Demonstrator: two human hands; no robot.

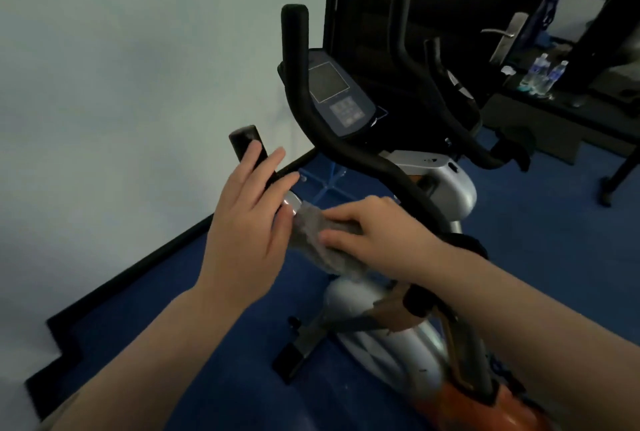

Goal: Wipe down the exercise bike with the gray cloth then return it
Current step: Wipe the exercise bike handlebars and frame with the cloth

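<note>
Gray cloth (323, 243) under right-hand grip (374, 236)

Exercise bike (408, 195), wiped at the left handlebar grip.
Left hand (247, 222) wrapped loosely round the short black grip (247, 144), fingers partly extended. Right hand (375, 234) pressing the gray cloth (320, 243) over the bar just beside it, cloth touching the chrome sensor band (292, 203). Console (337, 94) above; blue floor (207, 344); two water bottles (545, 75) far right.

Gray cloth (320, 243) nubby; handlebar (346, 146) matt foam; bike shroud (457, 188) glossy plastic.
</note>
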